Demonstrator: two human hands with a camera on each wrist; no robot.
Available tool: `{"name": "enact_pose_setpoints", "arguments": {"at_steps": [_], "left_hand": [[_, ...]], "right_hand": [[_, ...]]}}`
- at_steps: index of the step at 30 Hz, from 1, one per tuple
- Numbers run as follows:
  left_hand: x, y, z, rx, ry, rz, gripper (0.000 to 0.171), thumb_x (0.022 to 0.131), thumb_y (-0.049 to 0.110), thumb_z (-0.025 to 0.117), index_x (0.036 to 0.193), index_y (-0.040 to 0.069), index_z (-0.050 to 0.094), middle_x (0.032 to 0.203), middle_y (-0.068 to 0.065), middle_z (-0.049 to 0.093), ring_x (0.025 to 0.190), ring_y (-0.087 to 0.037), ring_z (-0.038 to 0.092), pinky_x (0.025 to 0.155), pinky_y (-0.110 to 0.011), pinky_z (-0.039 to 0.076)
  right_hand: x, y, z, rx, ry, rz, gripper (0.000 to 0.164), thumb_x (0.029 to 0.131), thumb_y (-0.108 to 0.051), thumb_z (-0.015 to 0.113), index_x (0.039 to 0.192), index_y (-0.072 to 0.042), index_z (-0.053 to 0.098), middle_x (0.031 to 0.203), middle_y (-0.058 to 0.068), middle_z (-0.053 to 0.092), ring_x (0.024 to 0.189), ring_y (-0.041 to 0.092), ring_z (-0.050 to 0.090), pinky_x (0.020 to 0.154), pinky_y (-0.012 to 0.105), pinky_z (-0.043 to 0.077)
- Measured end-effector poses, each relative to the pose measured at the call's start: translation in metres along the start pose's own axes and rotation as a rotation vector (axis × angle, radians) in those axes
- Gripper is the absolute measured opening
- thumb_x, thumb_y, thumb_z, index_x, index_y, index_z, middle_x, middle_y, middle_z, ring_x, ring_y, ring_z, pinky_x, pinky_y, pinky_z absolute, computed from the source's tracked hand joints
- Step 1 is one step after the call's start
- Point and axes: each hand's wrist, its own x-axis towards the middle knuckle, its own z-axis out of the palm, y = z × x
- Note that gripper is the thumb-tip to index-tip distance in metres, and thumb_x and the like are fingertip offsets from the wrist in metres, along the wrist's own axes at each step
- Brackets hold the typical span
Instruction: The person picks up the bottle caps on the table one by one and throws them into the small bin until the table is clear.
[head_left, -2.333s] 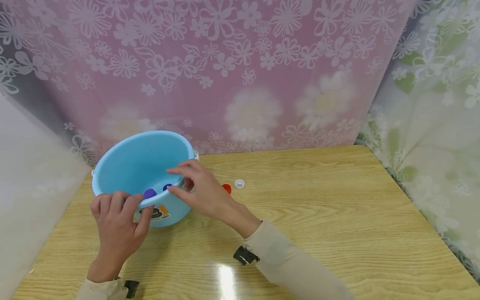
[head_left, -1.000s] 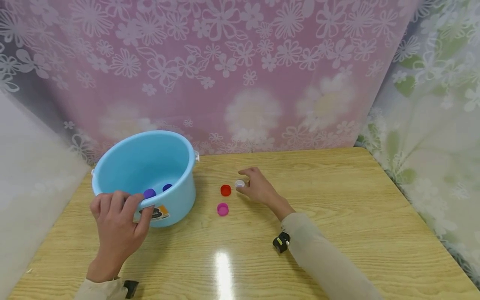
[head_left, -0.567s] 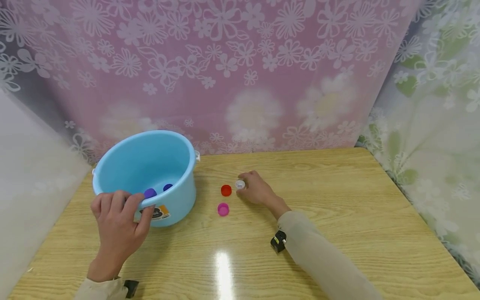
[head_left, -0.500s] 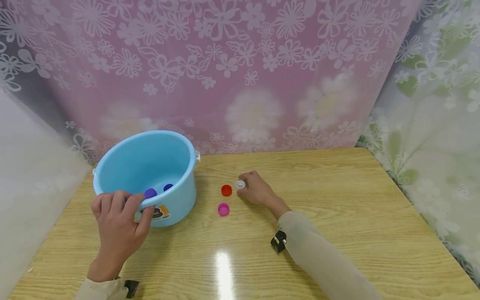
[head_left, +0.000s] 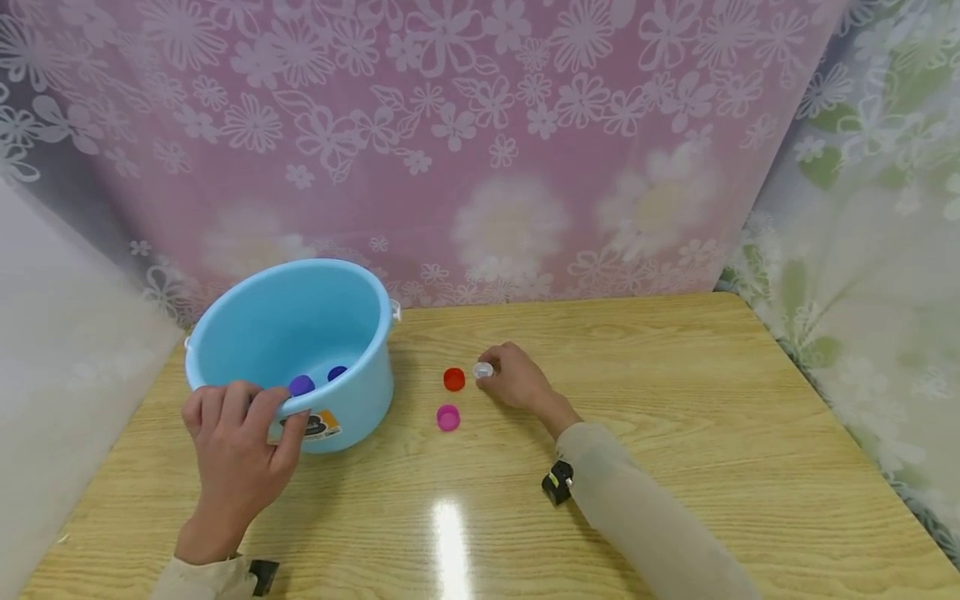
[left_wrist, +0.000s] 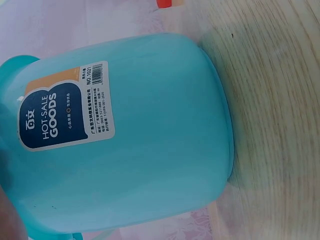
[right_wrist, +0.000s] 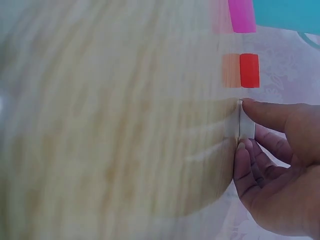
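Note:
My left hand (head_left: 236,446) grips the near rim of a light blue bucket (head_left: 360,400), fingers over the edge and thumb outside. Two purple bottle caps (head_left: 302,385) lie inside it; the near rim partly hides them. On the table to the right, my right hand (head_left: 517,379) pinches a white bottle cap (head_left: 482,370) between thumb and fingers. The right wrist view shows this white cap (right_wrist: 247,125) at table level. Left of it lies a red bottle cap (head_left: 453,379), and nearer to me a pink bottle cap (head_left: 448,417). Neither is touched.
A wooden table (head_left: 675,450) carries everything. Behind it hangs a pink flowered curtain (head_left: 420,183), with pale flowered cloth (head_left: 885,275) along the right side. The bucket's printed label (left_wrist: 65,107) faces the left wrist camera.
My right hand has moved from the bucket's rim rightward to the white cap, and its thumb and fingers have closed on it. The left hand has stayed on the rim.

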Motion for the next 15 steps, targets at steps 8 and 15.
{"name": "enact_pose_setpoints", "arguments": {"at_steps": [8, 15], "left_hand": [[-0.0012, -0.0007, 0.0002, 0.001, -0.007, 0.001, 0.038, 0.093, 0.035, 0.049, 0.076, 0.002, 0.056, 0.067, -0.015, 0.042, 0.063, -0.035, 0.032, 0.071, -0.053, 0.021], [-0.0021, -0.0011, -0.0018, 0.004, -0.018, -0.002, 0.037, 0.092, 0.035, 0.049, 0.077, 0.002, 0.056, 0.067, -0.014, 0.042, 0.063, -0.036, 0.032, 0.071, -0.054, 0.020]], "right_hand": [[0.0020, 0.0022, -0.0014, 0.015, -0.001, 0.002, 0.030, 0.087, -0.017, 0.069, 0.114, -0.004, 0.065, 0.113, 0.010, 0.057, 0.102, 0.023, 0.054, 0.090, 0.039, 0.045], [0.0026, 0.0028, 0.0014, 0.030, -0.005, 0.006, 0.029, 0.087, -0.017, 0.070, 0.113, -0.004, 0.066, 0.111, 0.009, 0.057, 0.099, 0.022, 0.054, 0.089, 0.038, 0.045]]}}
